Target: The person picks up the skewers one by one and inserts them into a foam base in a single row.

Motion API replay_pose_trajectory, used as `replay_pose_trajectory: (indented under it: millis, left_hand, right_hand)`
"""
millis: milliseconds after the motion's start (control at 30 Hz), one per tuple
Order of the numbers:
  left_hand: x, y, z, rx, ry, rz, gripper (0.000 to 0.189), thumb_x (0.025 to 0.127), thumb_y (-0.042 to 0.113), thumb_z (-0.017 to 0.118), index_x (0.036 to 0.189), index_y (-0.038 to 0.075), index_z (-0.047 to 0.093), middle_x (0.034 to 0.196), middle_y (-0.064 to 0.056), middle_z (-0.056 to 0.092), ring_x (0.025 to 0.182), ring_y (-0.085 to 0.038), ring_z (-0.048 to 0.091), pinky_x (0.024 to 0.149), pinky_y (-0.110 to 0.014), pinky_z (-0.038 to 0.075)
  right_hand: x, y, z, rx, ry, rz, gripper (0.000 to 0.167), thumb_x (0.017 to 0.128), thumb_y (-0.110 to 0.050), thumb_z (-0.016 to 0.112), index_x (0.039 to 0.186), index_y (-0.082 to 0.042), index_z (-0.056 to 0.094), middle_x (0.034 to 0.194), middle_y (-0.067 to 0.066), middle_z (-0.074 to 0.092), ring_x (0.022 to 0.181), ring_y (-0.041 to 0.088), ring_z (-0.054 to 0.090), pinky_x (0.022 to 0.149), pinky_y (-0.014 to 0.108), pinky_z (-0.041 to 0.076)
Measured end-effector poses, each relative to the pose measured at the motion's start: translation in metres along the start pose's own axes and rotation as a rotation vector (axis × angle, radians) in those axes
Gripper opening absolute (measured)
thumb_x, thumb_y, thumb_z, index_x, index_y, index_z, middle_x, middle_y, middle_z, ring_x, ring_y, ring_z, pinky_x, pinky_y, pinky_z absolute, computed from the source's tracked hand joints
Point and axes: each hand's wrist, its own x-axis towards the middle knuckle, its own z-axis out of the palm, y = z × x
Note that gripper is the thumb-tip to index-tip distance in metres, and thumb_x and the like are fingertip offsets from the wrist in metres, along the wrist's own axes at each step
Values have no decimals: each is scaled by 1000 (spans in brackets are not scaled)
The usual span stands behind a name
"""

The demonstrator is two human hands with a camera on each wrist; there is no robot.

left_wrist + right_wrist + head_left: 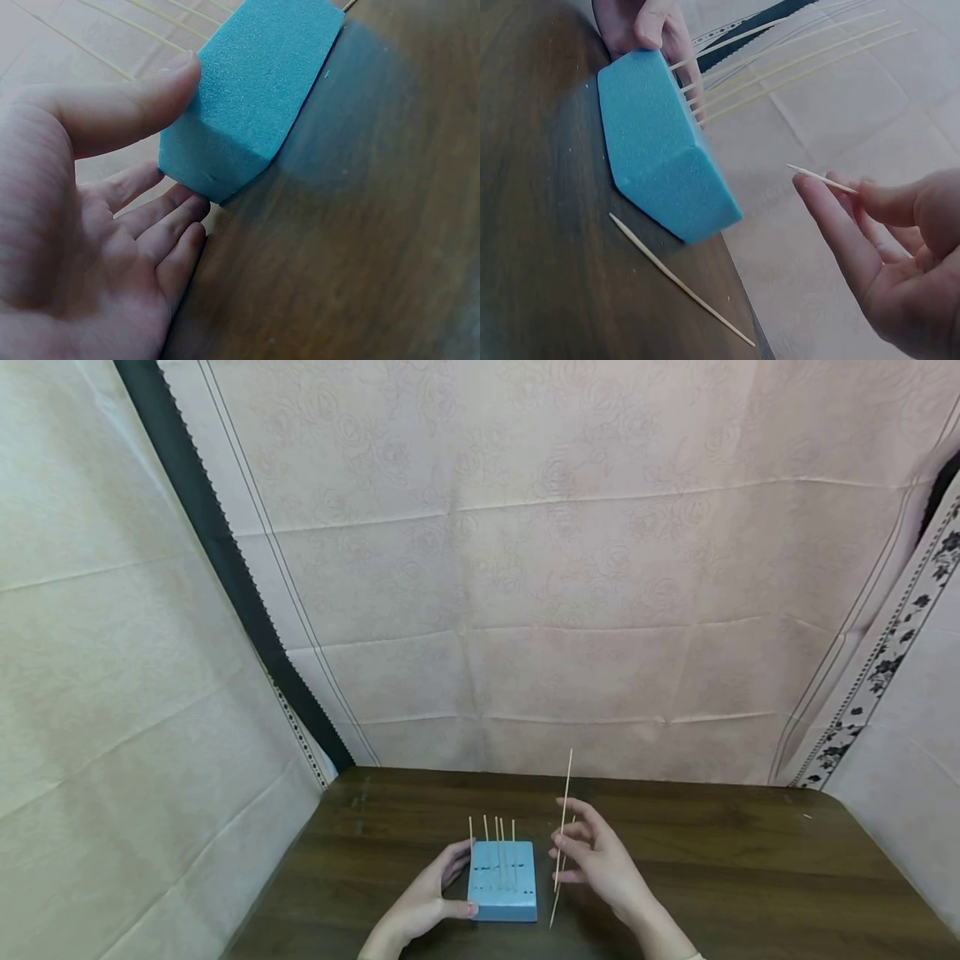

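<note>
A light blue foam block [506,913] sits on the table with several thin wooden skewers [486,828] standing upright in its top. My left hand [427,897] holds the block at its left end, thumb at the near corner and fingers along the side. In the left wrist view the thumb presses on the foam [255,82]. To the right of the block, my right hand [603,864] pinches one skewer [567,777] between thumb and fingers, its pointed tip [799,169] showing in the right wrist view. Another skewer [682,283] lies on the tabletop beside the block.
The dark brown wooden table [712,860] extends to both sides. Pale patterned cloth [570,568] hangs behind it, with more cloth [112,693] at the left and a flower-bordered cloth [885,668] at the right. Small holes [528,892] dot the block's top.
</note>
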Motion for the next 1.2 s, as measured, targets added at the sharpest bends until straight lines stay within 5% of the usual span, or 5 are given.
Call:
replay_pose_trajectory:
  millis: [100, 400, 1033, 1200]
  left_hand:
    - [0, 0, -1, 2, -1, -4, 95, 87, 7, 86, 166, 8, 34, 169, -23, 35, 156, -48, 29, 124, -68, 21]
    - [0, 0, -1, -3, -2, 6, 95, 87, 7, 86, 166, 8, 34, 169, -23, 35, 156, -47, 30, 124, -67, 21]
    - [-2, 5, 1, 0, -4, 23, 95, 87, 9, 87, 166, 7, 33, 168, -24, 36, 156, -48, 29, 124, -67, 20]
    - [-2, 5, 1, 5, -3, 33, 95, 87, 9, 87, 166, 6, 33, 168, -24, 36, 156, -48, 30, 124, -67, 20]
  right_hand:
    - [0, 1, 2, -1, -32, -20, 62, 101, 1, 69, 158, -9, 44, 116, 20, 65, 106, 38, 71, 82, 52, 64]
    - [-1, 11, 17, -25, -130, -68, 32, 99, -4, 76, 122, 12, 61, 105, 18, 70, 96, 31, 73, 83, 44, 65]
    - [-1, 18, 21, -270, -166, -200, 14, 95, -10, 82, 102, -9, 69, 94, 6, 74, 85, 21, 72, 76, 47, 65]
    - [-1, 18, 22, -322, -166, -231, 13, 95, -13, 82, 100, -12, 70, 94, 2, 74, 85, 18, 71, 74, 37, 64]
